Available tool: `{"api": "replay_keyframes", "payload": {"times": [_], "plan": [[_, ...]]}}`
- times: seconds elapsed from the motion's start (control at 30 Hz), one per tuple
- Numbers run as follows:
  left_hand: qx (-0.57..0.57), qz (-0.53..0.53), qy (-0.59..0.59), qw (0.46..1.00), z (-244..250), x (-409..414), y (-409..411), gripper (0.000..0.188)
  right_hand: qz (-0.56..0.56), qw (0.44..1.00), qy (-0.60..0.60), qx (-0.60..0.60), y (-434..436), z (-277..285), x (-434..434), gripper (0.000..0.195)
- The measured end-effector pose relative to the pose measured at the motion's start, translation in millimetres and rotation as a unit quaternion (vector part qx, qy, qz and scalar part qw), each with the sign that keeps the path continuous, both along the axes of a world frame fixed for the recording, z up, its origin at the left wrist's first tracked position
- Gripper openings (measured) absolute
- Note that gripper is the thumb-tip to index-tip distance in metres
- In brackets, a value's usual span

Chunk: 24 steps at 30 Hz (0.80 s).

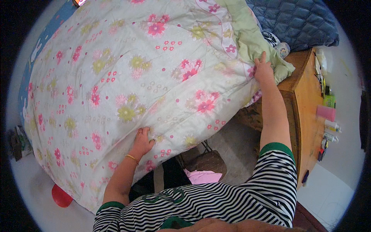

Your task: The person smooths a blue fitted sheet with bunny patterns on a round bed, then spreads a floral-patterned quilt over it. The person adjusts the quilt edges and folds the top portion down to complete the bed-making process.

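A white floral quilt (162, 78) with pink and yellow-green flowers spreads broadly before me, wrinkled in long folds. My left hand (143, 142) lies on its near part beside a raised fold, thumb and fingers apart. At the quilt's right corner, my right hand (264, 69) touches the place where the flowered face meets the pale green fabric (249, 37). Its index finger points away from me and creases gather near it; whether the other fingers pinch the cloth cannot be seen. The green corner reaches onto a wooden desk (303, 75).
A dark blue quilted pad (295, 21) lies at the far right. Small bottles (332, 126) and a pink box (326, 113) line the right side. Below the quilt's edge are a brown seat (207, 162) and pink cloth (204, 176). A red object (61, 195) shows at lower left.
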<state>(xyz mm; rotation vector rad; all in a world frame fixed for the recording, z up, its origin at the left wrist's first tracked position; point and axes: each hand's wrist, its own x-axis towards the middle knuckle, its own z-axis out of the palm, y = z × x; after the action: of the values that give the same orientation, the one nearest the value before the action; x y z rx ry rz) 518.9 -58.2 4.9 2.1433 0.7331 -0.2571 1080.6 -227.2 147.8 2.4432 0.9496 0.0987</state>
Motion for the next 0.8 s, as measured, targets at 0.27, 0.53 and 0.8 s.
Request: {"api": "replay_keyframes", "payload": {"times": [0.27,0.53,0.8], "plan": [[-0.028,0.027,0.014,0.999,10,8,1,0.057,-0.093,0.978,-0.095,-0.163,0,15,24,0.031],[-0.011,0.03,0.027,0.999,1,5,-1,0.055,0.118,0.988,-0.094,-0.025,46,12,-50,0.052],[-0.03,0.025,0.026,0.999,2,2,4,0.056,0.127,0.931,0.315,-0.133,54,-71,-213,0.069]]}}
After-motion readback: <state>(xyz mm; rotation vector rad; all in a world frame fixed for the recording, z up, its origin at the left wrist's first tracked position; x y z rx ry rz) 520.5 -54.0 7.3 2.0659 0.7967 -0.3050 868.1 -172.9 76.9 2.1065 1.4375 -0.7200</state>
